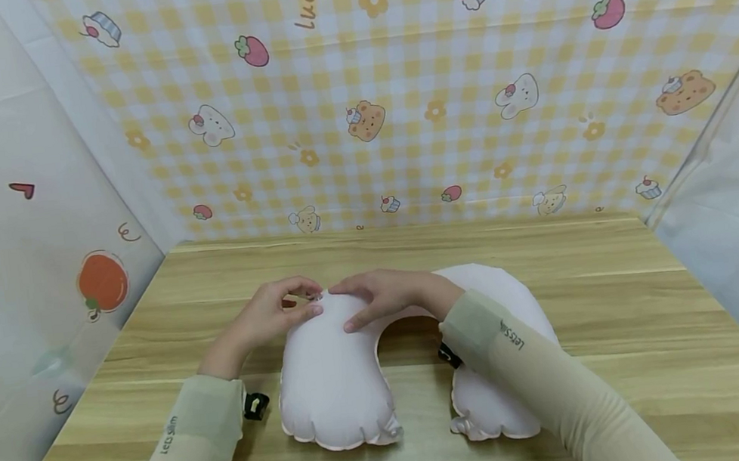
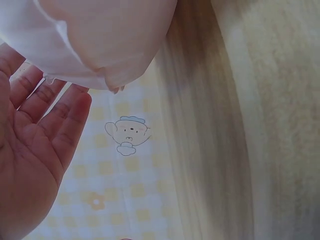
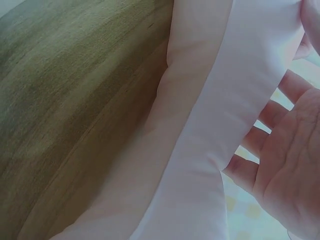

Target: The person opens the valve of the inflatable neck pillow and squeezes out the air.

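A pale pink, U-shaped inflatable neck pillow point(image 1: 335, 386) lies on the wooden table, its two puckered ends pointing toward me. At its far left corner is a small clear valve point(image 2: 49, 79). My left hand point(image 1: 276, 309) holds the pillow at that corner, thumb on the near face and fingers by the valve. In the left wrist view the fingers are only slightly bent. My right hand point(image 1: 386, 293) grips the far edge beside it, thumb on the upper face. The right wrist view shows its fingers point(image 3: 245, 172) along the pillow's edge. My right forearm crosses over the pillow's right side.
The wood-grain table point(image 1: 643, 351) extends around the pillow. Behind it hangs a yellow checked cloth point(image 1: 436, 154) with cartoon prints. Pale sheets point(image 1: 6, 226) flank both sides. A dark strap piece point(image 1: 256, 405) shows at my left wrist.
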`<state>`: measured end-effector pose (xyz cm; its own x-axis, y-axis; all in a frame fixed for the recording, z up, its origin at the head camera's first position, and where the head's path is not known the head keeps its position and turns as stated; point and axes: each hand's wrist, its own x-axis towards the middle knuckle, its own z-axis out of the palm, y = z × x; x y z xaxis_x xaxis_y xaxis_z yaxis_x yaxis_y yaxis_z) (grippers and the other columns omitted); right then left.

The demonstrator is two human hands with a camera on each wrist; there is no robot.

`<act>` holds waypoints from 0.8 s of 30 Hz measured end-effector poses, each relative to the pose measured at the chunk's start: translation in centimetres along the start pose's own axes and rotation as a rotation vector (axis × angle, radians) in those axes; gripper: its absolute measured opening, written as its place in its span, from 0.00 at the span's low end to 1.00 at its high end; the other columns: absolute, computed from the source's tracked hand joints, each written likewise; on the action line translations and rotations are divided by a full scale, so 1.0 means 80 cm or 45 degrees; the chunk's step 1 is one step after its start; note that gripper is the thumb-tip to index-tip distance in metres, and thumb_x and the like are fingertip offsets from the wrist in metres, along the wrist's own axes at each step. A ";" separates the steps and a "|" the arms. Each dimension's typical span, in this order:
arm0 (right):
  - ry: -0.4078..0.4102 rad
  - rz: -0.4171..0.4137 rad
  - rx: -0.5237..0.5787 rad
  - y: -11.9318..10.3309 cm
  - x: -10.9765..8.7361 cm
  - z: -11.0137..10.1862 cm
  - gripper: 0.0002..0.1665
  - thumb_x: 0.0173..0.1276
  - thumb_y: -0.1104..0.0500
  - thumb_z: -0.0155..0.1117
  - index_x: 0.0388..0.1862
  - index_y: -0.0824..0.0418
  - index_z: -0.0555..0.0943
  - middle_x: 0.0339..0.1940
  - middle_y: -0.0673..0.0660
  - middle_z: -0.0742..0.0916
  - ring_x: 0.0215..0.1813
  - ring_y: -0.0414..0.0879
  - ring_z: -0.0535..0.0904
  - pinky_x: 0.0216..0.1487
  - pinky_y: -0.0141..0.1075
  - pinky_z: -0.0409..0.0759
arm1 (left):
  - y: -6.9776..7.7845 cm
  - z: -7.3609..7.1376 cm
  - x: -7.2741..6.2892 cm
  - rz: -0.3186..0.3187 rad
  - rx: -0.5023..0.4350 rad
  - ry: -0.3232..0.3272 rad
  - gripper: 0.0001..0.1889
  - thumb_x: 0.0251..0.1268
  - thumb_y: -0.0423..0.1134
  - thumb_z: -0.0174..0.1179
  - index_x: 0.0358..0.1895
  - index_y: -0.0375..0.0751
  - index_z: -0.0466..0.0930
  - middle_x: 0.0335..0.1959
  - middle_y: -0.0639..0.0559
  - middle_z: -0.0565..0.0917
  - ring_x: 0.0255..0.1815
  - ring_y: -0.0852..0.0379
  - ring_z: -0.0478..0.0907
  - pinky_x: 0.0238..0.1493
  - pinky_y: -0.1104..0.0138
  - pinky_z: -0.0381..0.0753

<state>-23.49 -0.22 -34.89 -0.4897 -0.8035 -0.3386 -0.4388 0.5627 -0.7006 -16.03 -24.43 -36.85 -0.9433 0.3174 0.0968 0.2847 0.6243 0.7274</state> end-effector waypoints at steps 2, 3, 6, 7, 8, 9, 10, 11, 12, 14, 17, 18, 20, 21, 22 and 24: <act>-0.005 0.006 0.025 0.001 0.000 0.001 0.47 0.62 0.40 0.72 0.77 0.44 0.63 0.78 0.48 0.68 0.79 0.47 0.61 0.78 0.49 0.60 | -0.002 0.001 0.001 0.004 0.004 0.002 0.16 0.67 0.42 0.65 0.53 0.40 0.81 0.51 0.45 0.86 0.56 0.45 0.80 0.57 0.45 0.80; -0.008 0.009 0.043 0.001 0.000 0.001 0.47 0.61 0.41 0.72 0.77 0.44 0.63 0.78 0.48 0.68 0.79 0.47 0.61 0.78 0.49 0.60 | -0.003 0.002 0.001 0.008 0.005 0.003 0.16 0.67 0.42 0.65 0.53 0.40 0.81 0.51 0.45 0.86 0.56 0.45 0.80 0.57 0.45 0.80; -0.010 0.009 0.057 0.002 0.001 0.002 0.47 0.62 0.41 0.72 0.77 0.44 0.63 0.78 0.48 0.67 0.79 0.47 0.60 0.78 0.48 0.60 | -0.005 0.003 0.001 0.017 0.006 0.004 0.15 0.66 0.42 0.66 0.53 0.41 0.82 0.51 0.46 0.86 0.55 0.46 0.80 0.56 0.45 0.81; -0.012 0.010 0.065 0.002 0.001 0.003 0.47 0.61 0.41 0.72 0.77 0.44 0.63 0.78 0.48 0.67 0.79 0.46 0.60 0.79 0.48 0.60 | -0.006 0.003 0.001 0.020 0.007 0.005 0.15 0.66 0.42 0.66 0.53 0.41 0.82 0.51 0.46 0.86 0.55 0.46 0.80 0.56 0.45 0.81; -0.010 0.009 0.061 0.002 0.001 0.003 0.47 0.62 0.41 0.72 0.77 0.44 0.63 0.78 0.48 0.67 0.79 0.46 0.60 0.79 0.48 0.60 | -0.006 0.003 0.001 0.021 0.008 0.004 0.15 0.66 0.42 0.66 0.53 0.41 0.82 0.51 0.46 0.86 0.55 0.46 0.80 0.56 0.45 0.81; -0.008 0.009 0.061 0.002 0.001 0.004 0.47 0.62 0.41 0.72 0.77 0.45 0.63 0.78 0.48 0.67 0.79 0.46 0.60 0.79 0.48 0.59 | -0.006 0.004 0.001 0.022 0.008 0.003 0.15 0.66 0.42 0.66 0.53 0.41 0.82 0.51 0.46 0.86 0.55 0.46 0.80 0.56 0.45 0.81; -0.007 0.009 0.060 0.002 0.002 0.004 0.47 0.62 0.41 0.72 0.78 0.45 0.63 0.78 0.48 0.67 0.79 0.46 0.60 0.79 0.48 0.59 | -0.006 0.003 0.001 0.022 0.010 0.003 0.15 0.66 0.42 0.66 0.53 0.41 0.82 0.51 0.46 0.86 0.55 0.46 0.80 0.56 0.45 0.81; -0.008 0.012 0.068 0.002 0.002 0.005 0.47 0.62 0.41 0.72 0.78 0.45 0.63 0.78 0.48 0.67 0.79 0.47 0.60 0.79 0.48 0.59 | -0.006 0.003 0.000 0.021 0.011 0.001 0.15 0.66 0.42 0.66 0.53 0.41 0.82 0.51 0.46 0.86 0.55 0.46 0.80 0.56 0.45 0.81; -0.009 0.014 0.073 0.003 0.002 0.005 0.47 0.62 0.41 0.72 0.78 0.45 0.63 0.78 0.48 0.67 0.79 0.47 0.60 0.79 0.48 0.59 | -0.006 0.003 0.000 0.021 0.011 -0.002 0.15 0.67 0.42 0.65 0.53 0.41 0.82 0.51 0.46 0.85 0.55 0.46 0.80 0.56 0.45 0.81; -0.009 0.016 0.072 0.003 0.002 0.006 0.48 0.62 0.41 0.72 0.78 0.45 0.63 0.79 0.49 0.67 0.79 0.47 0.60 0.79 0.48 0.58 | -0.006 0.003 -0.001 0.015 0.015 -0.008 0.15 0.67 0.43 0.65 0.53 0.41 0.82 0.51 0.46 0.85 0.55 0.46 0.80 0.56 0.45 0.80; -0.013 0.014 0.055 0.003 0.002 0.006 0.48 0.62 0.41 0.72 0.78 0.44 0.63 0.79 0.49 0.67 0.79 0.47 0.59 0.79 0.49 0.58 | -0.005 0.002 -0.003 0.004 0.012 -0.017 0.16 0.67 0.43 0.65 0.54 0.41 0.81 0.52 0.46 0.85 0.56 0.45 0.79 0.57 0.45 0.80; -0.014 0.008 0.041 0.003 0.002 0.006 0.47 0.62 0.41 0.72 0.78 0.44 0.63 0.79 0.49 0.67 0.79 0.47 0.59 0.79 0.49 0.58 | -0.005 0.002 -0.003 0.002 0.013 -0.017 0.16 0.67 0.43 0.65 0.54 0.41 0.81 0.52 0.46 0.85 0.56 0.45 0.79 0.57 0.45 0.80; -0.017 -0.005 0.021 0.003 0.001 0.006 0.47 0.62 0.42 0.72 0.78 0.44 0.63 0.78 0.48 0.67 0.79 0.47 0.60 0.79 0.49 0.59 | -0.003 0.001 -0.005 -0.005 0.014 -0.017 0.16 0.67 0.43 0.65 0.54 0.41 0.81 0.52 0.46 0.85 0.57 0.45 0.79 0.57 0.44 0.79; -0.018 -0.013 0.004 0.003 0.001 0.005 0.46 0.63 0.42 0.71 0.78 0.44 0.63 0.78 0.48 0.67 0.79 0.47 0.60 0.79 0.49 0.59 | -0.003 0.001 -0.005 -0.011 0.019 -0.013 0.16 0.67 0.43 0.65 0.54 0.42 0.81 0.52 0.46 0.85 0.57 0.45 0.79 0.57 0.44 0.79; -0.018 -0.024 -0.010 0.003 0.000 0.004 0.46 0.64 0.43 0.71 0.78 0.45 0.63 0.78 0.48 0.67 0.79 0.47 0.60 0.79 0.49 0.59 | -0.002 0.001 -0.006 -0.018 0.025 -0.007 0.16 0.67 0.43 0.65 0.54 0.42 0.81 0.52 0.47 0.85 0.57 0.45 0.79 0.57 0.44 0.79; -0.008 -0.045 -0.054 0.001 -0.002 0.001 0.44 0.65 0.43 0.69 0.78 0.46 0.63 0.78 0.49 0.67 0.79 0.48 0.60 0.79 0.50 0.58 | 0.000 -0.001 -0.009 -0.030 0.038 0.007 0.16 0.67 0.43 0.65 0.55 0.43 0.81 0.53 0.47 0.85 0.58 0.45 0.79 0.58 0.44 0.79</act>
<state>-23.42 -0.04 -34.94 -0.4682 -0.8244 -0.3181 -0.4875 0.5412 -0.6852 -15.37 -24.70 -36.88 -0.9508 0.2983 0.0837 0.2671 0.6526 0.7091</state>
